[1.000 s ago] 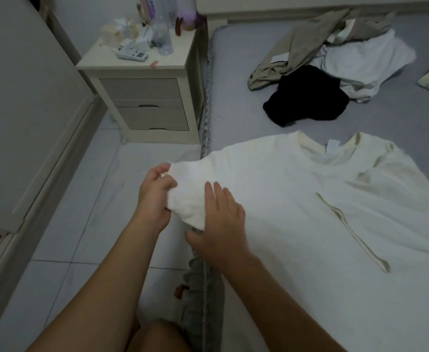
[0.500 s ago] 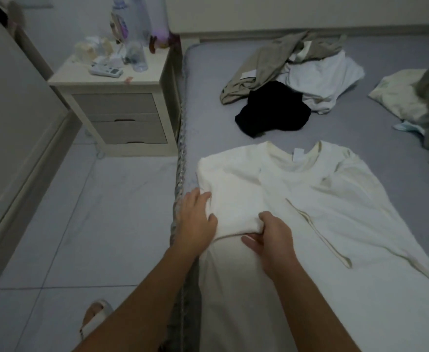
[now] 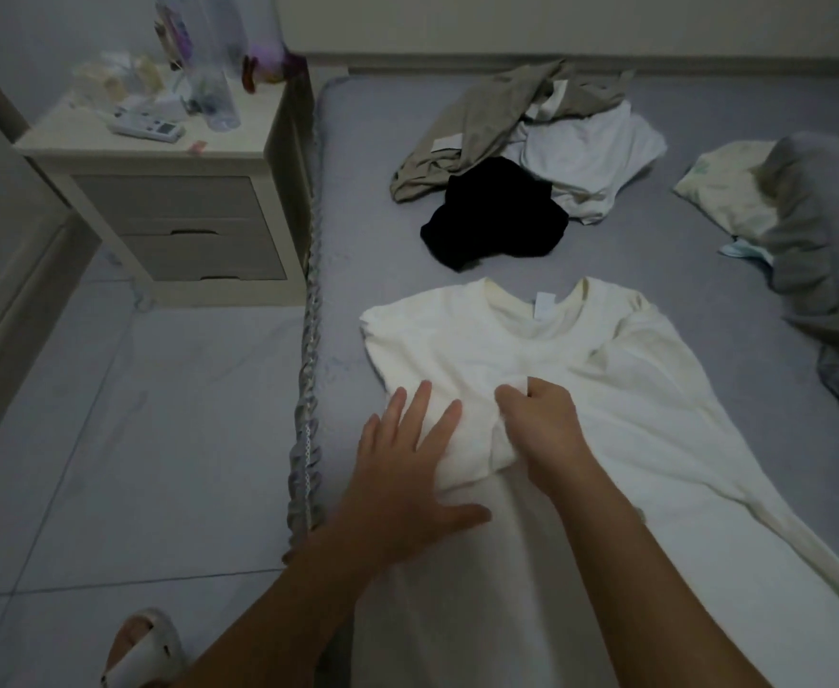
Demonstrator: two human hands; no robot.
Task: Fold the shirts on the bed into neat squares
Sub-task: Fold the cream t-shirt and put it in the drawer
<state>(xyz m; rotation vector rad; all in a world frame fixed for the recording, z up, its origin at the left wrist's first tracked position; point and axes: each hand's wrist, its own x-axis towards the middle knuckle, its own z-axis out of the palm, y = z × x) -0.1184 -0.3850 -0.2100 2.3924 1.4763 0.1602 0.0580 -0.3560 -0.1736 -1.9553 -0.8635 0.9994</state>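
A cream-white shirt (image 3: 606, 439) lies flat on the grey bed (image 3: 358, 191), collar away from me, with its left sleeve folded in over the body. My left hand (image 3: 407, 469) lies flat with spread fingers on that folded sleeve near the bed's edge. My right hand (image 3: 541, 424) has its fingers curled and pinches the sleeve's cloth beside it. Farther up the bed sit a black shirt (image 3: 497, 216), a pale white shirt (image 3: 591, 161) and an olive-grey garment (image 3: 482, 121) in a loose heap.
A bedside cabinet (image 3: 179, 211) with bottles and a remote stands left of the bed. A pillow (image 3: 725, 186) and a grey blanket (image 3: 814, 270) lie at the right. Tiled floor (image 3: 134, 439) runs along the left, with my slippered foot (image 3: 139, 648) near the bottom.
The left sleeve, held out over the bed's edge a second ago, now lies folded onto the shirt's body. My left hand has flattened out on it; my right hand has moved further onto the shirt.
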